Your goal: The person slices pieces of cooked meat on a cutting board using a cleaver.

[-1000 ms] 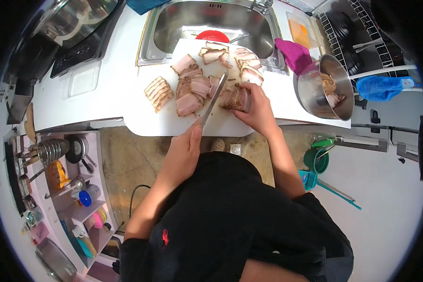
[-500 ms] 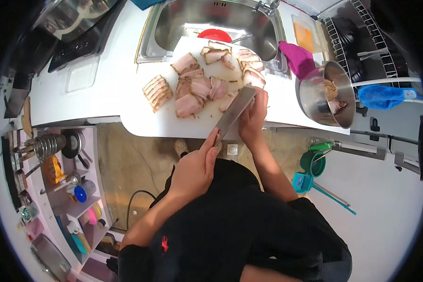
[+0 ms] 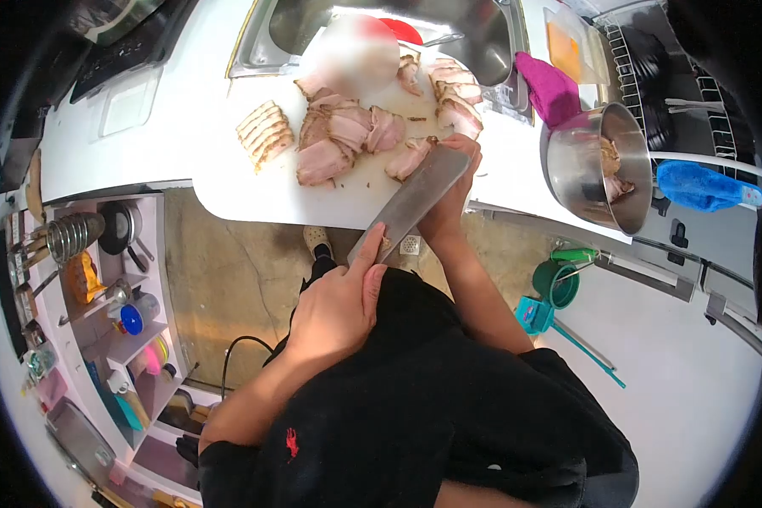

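My left hand (image 3: 334,309) is closed round the handle of a wide-bladed knife (image 3: 415,195), forefinger along the blade. The blade slants up to my right hand (image 3: 450,199), whose fingers are curled at its far end. The blade hides most of them and whatever they hold. Beside the blade, a piece of meat (image 3: 411,159) lies on the white cutting board (image 3: 237,199). Overlapping meat slices (image 3: 347,127) cover the board's middle. A row of slices (image 3: 265,134) is at left, another row (image 3: 457,102) at upper right.
A steel sink (image 3: 474,38) with a red object (image 3: 405,32) lies behind the board. To the right are a purple cloth (image 3: 546,91) and a steel bowl (image 3: 580,169) holding meat. A dish rack (image 3: 631,85) stands beyond. A blurred patch covers the board's back.
My right hand has left the meat it held against the board and is now at the knife's far end. The knife has swung right, its broad side now showing. The view has shifted.
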`<state>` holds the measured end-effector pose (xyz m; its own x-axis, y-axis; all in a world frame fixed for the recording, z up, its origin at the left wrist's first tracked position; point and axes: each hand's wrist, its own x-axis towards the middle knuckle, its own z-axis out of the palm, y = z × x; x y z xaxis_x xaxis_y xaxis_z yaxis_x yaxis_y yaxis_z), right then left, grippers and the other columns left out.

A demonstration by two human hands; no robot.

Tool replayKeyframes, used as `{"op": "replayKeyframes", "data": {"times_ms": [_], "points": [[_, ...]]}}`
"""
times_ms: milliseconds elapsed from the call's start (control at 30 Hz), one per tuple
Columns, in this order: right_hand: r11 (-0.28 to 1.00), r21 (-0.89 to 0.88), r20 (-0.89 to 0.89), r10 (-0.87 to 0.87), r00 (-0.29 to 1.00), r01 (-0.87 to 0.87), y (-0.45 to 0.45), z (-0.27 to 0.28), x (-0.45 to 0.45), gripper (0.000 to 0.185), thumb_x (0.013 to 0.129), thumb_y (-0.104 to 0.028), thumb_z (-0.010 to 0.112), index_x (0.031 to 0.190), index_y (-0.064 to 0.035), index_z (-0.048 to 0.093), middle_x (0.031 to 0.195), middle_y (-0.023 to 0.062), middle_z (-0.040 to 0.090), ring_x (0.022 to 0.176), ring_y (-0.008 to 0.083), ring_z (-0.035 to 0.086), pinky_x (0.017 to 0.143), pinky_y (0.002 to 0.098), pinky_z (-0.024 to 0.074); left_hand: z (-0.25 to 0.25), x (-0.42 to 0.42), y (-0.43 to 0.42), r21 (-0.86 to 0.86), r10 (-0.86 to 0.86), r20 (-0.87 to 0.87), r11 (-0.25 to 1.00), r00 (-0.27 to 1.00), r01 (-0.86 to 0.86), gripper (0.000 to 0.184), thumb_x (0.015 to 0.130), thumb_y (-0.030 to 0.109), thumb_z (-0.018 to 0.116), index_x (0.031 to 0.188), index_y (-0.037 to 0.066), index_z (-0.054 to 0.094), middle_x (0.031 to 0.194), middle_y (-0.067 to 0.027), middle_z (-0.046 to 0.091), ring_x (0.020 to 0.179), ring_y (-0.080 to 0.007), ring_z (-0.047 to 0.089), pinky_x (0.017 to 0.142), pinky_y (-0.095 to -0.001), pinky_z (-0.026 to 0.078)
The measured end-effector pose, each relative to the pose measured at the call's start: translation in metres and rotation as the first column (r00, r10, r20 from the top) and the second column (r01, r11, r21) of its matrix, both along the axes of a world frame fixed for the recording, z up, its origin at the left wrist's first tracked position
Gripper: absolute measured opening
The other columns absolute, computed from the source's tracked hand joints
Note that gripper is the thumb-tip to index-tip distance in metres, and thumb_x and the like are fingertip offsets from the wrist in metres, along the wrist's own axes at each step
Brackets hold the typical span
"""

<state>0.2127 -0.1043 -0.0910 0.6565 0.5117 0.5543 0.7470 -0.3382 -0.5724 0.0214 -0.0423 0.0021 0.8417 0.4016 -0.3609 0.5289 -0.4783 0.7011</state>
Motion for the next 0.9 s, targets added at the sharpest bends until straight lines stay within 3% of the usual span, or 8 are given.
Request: {"op": "replayKeyframes", "data": {"times_ms": [133,333,533,633,733,833,900], "points": [[0.999,0.012,-0.094,-0.042,0.995,0.044,0.002,0.0,-0.001,0.031,0.072,-0.006,0.064,0.097,-0.0012,0.047,0.1,0.015,0.046,0.098,0.0316,0.044,0.085,0.0393,0.0377,-0.002,0.002,0.001,0.022,-0.02,-0.02,1.0,1.0,0.021,0.048,0.102,0.033,0.04,0.147,0.02,0.034,0.066,-0.0221,0.058,0.06,-0.044,0.059,0.059,-0.0544,0.048],[1.0,-0.03,0.009,-0.004,1.0,0.005,0.001,-0.002,0.001,0.033,0.073,-0.007,0.065,0.099,-0.0016,0.047,0.103,0.0149,0.046,0.099,0.0302,0.045,0.086,0.0372,0.0383,0.008,0.014,0.008,0.064,-0.061,-0.086,0.996,0.994,0.067,0.049,0.101,0.033,0.042,0.147,0.019,0.034,0.065,-0.0228,0.058,0.059,-0.0435,0.059,0.059,-0.0543,0.048],[1.0,0.009,-0.095,-0.01,0.995,0.011,0.0,-0.01,0.001,0.042,0.072,-0.009,0.068,0.108,-0.0007,0.049,0.11,0.0158,0.046,0.102,0.0317,0.048,0.088,0.0379,0.0411,0.011,0.024,0.015,0.066,-0.08,-0.113,0.994,0.99,0.087,0.049,0.1,0.033,0.043,0.147,0.018,0.035,0.065,-0.0236,0.059,0.061,-0.0438,0.06,0.06,-0.0542,0.048],[1.0,-0.023,-0.063,-0.016,0.998,0.015,-0.001,-0.012,0.002,0.049,0.072,-0.012,0.07,0.114,0.0001,0.049,0.116,0.0189,0.047,0.106,0.035,0.05,0.089,0.0417,0.042,0.013,0.027,0.02,0.065,-0.094,-0.115,0.993,0.989,0.102,0.049,0.1,0.033,0.043,0.146,0.017,0.035,0.065,-0.024,0.06,0.062,-0.0448,0.061,0.061,-0.0545,0.048],[0.97,-0.241,-0.031,0.027,0.999,-0.034,-0.01,-0.02,0.006,0.054,0.072,-0.015,0.071,0.118,0.0014,0.051,0.122,0.0229,0.048,0.112,0.0399,0.048,0.093,0.0475,0.0401,0.014,0.034,0.025,0.074,-0.11,-0.082,0.99,0.991,0.116,0.048,0.101,0.032,0.042,0.145,0.015,0.036,0.065,-0.0247,0.06,0.063,-0.0456,0.061,0.062,-0.055,0.048],[0.964,-0.262,0.006,0.057,0.998,-0.054,-0.013,-0.019,0.002,0.057,0.072,-0.017,0.071,0.122,0.0026,0.052,0.127,0.0265,0.047,0.118,0.0451,0.044,0.098,0.0544,0.0359,0.014,0.046,0.032,0.076,-0.128,-0.027,0.989,0.991,0.129,0.046,0.101,0.031,0.042,0.143,0.013,0.038,0.065,-0.0254,0.061,0.063,-0.0459,0.06,0.062,-0.0553,0.047],[0.989,-0.145,-0.064,0.006,0.998,-0.016,-0.007,-0.017,-0.001,0.057,0.073,-0.017,0.07,0.123,0.0026,0.052,0.128,0.0271,0.046,0.12,0.0464,0.042,0.1,0.0564,0.0334,0.01,0.055,0.035,0.084,-0.139,0.019,0.987,0.99,0.137,0.045,0.101,0.031,0.042,0.142,0.012,0.038,0.065,-0.0253,0.061,0.063,-0.0461,0.06,0.062,-0.0556,0.047]]}}
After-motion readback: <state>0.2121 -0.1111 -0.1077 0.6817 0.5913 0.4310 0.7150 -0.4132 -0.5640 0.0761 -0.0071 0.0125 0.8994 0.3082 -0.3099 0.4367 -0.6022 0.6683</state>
